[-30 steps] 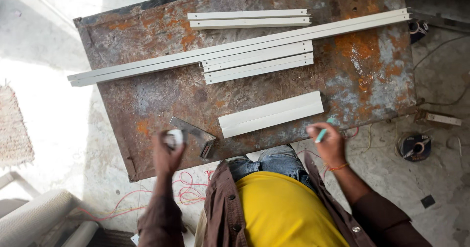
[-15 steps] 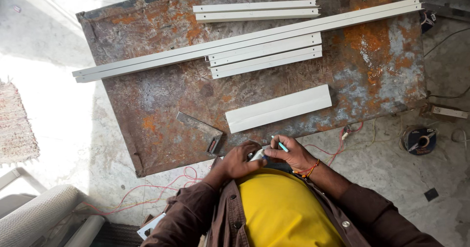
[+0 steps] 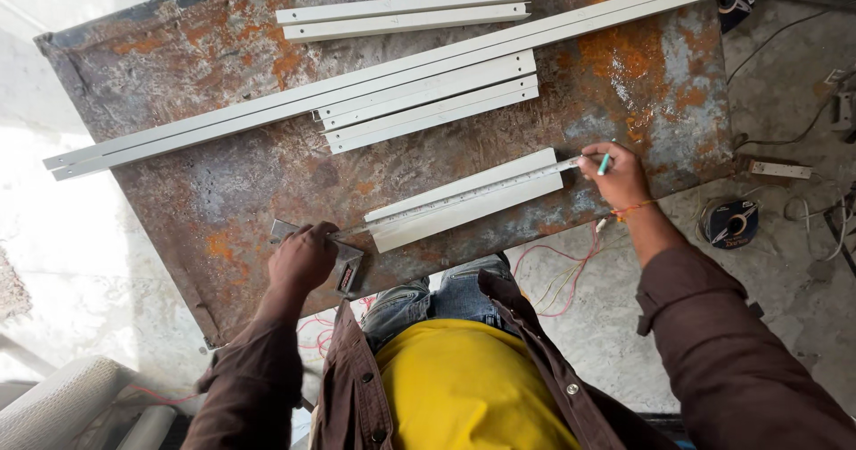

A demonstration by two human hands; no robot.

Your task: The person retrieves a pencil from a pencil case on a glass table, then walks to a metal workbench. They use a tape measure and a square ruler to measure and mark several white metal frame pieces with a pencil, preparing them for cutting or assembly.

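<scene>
- Two hands that met close to the body half a second ago are now spread wide over the rusty table (image 3: 223, 173): the left hand (image 3: 303, 258) has gone out to the near left, the right hand (image 3: 615, 178) to the near right.
- One tape measure, absent from the table before, is now stretched along the short white channel (image 3: 468, 202); its metal tape (image 3: 464, 198) runs from one hand to the other.
- Left fingers are curled down over the tape measure's case, which is mostly hidden under the hand, just beside a steel square (image 3: 343, 263) lying at the table's near edge.
- Right fingers are clenched around a green pen (image 3: 604, 163), its tip close to the far end of the tape at the channel's right end.
- Short white channel lies where it did, slanted, near the front edge of the table, between the two hands; it is a pale, straight, flat-faced strip with a long fold along it.
- Farther back lie a very long white strip (image 3: 383, 80) crossing the whole table, four shorter strips (image 3: 428, 102) beside it, and two more strips (image 3: 401, 15) at the far edge.
- On the floor to the right are red wires (image 3: 571, 267), a dark tape roll (image 3: 729, 222) and a white power strip (image 3: 780, 170).
- Nothing lies between the hands and the channel.
</scene>
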